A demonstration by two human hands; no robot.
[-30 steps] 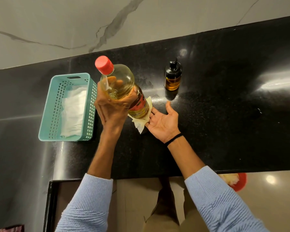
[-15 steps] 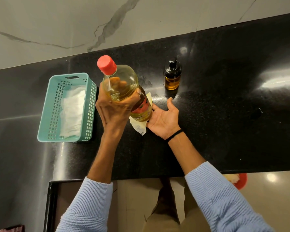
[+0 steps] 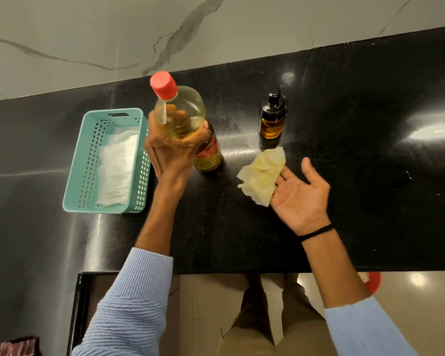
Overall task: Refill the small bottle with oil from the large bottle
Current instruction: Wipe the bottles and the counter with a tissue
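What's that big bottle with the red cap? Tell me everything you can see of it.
The large bottle is clear, plastic by its look, holding pale yellow oil, with a red cap on and a red-and-yellow label round its lower part. It looks tilted, cap toward the wall. The left hand grips its upper body; whether its base rests on the black counter is unclear. It is between the teal basket and the small bottle.

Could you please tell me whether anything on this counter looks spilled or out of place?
A crumpled tissue, stained yellow as if with oil, sits at the fingertips of the right hand, and the counter beside it shows faint smears. The large bottle and small bottle are capped.
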